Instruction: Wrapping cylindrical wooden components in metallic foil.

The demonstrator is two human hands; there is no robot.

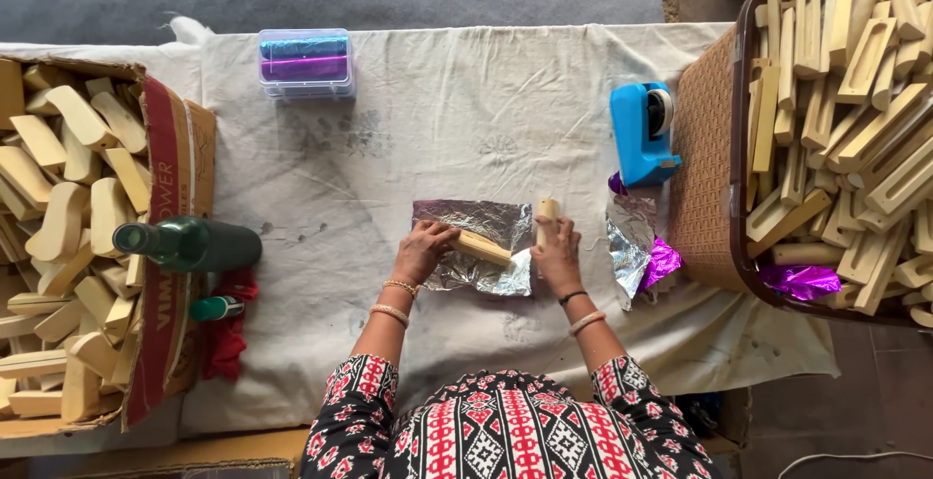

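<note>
The left hand (424, 249) pressed a wooden block (483, 246) lying crosswise on silver foil (473, 219); the right hand (558, 254) grasped an upright block (547, 213).

Clear plastic box (305, 63) with blue and purple rolls sitting at far table edge. Blue tape dispenser (642, 132) standing beside brown basket (705, 158) full of wooden pieces. Dark green bottle (190, 244) lying near cardboard box (170, 246). Red cloth (229, 338) hanging under it.
</note>
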